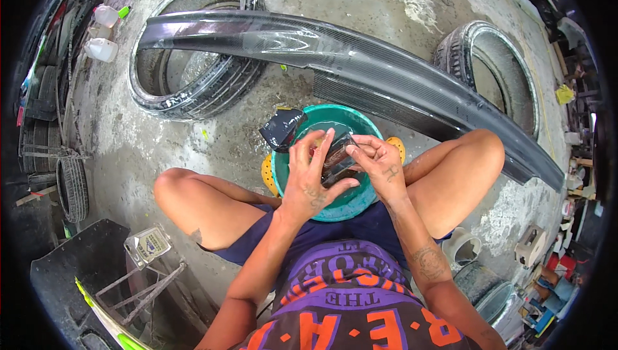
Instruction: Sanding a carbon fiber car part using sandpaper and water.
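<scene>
Between my left hand (310,179) and my right hand (380,163) is a small dark, glossy rectangular block (337,163) with a brownish face, held above a green bucket (341,205) of water. My right thumb and fingers grip its upper right end, while my left fingers and thumb bend around its left side. A folded black sheet (280,128), wet and glossy, rests on the bucket's upper left rim.
A long dark carbon-fibre panel (360,60) lies across two tyres (180,102) (450,47) ahead of me. Plastic jugs (101,48) stand at the far left. My bent legs flank the bucket. A metal stand (148,247) and cluttered items (547,266) line the sides.
</scene>
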Motion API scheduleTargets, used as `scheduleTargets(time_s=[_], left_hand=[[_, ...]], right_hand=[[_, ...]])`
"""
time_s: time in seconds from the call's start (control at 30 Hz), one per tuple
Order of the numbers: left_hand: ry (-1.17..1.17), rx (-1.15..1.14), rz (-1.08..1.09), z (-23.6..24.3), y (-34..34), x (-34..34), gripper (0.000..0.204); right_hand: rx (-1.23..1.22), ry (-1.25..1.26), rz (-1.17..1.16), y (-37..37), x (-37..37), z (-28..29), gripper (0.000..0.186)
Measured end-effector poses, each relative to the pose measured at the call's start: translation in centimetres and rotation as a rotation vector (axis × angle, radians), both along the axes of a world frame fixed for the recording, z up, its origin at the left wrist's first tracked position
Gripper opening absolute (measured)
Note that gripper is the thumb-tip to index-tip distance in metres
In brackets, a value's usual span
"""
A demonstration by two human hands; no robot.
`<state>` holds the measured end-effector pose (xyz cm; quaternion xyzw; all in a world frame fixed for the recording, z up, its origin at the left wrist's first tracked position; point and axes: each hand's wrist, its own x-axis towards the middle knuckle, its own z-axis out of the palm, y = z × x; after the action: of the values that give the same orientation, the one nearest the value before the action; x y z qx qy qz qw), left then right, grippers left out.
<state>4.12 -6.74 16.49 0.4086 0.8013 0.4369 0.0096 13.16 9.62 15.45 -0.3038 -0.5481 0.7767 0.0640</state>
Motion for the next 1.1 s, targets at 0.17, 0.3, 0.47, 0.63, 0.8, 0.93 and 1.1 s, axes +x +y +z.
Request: scheduleTargets(time_s=[0.17,0.3,0.47,0.63,0.8,0.93,1.1], left_hand=[[-0.085,0.010,-0.066,-0.3,0.9,-0.1,0.057],[-0.066,0.020,-0.079,-2.3,1.0,0.0,0.039],[-0.142,-0.282,-0.065,-9.6,1.8,-0.2,0.022],[-0.433,-0.735,-0.090,-20.4,4.7,-1.9,0.023],[-0.384,-0.828,-0.327,-20.6,4.7,-2.3,0.024],[-0.280,-0.431,-0.173,-10.8,1.7,-2.6,0.029],[-0.206,-0.301,-0.112,2.1,1.5,-9.6,0.031]], right_hand=[[-0.034,0.036,-0.046,0.0,-0.4,-1.7,0.027],[-0.089,0.019,-0.090,0.3,-0.3,-3.0,0.025],[0.603,-0.055,-0.036,4.8,-3.2,-0.8,0.048],[1.285,0.190,0.196,10.5,-14.4,1.0,0.067],[1.681,0.004,0.629,10.6,-22.8,-1.3,0.082],[1.775,0.071,0.665,10.4,-26.6,-3.4,0.085],[1.762,0.241,0.666,7.7,-34.0,-4.1,0.089]])
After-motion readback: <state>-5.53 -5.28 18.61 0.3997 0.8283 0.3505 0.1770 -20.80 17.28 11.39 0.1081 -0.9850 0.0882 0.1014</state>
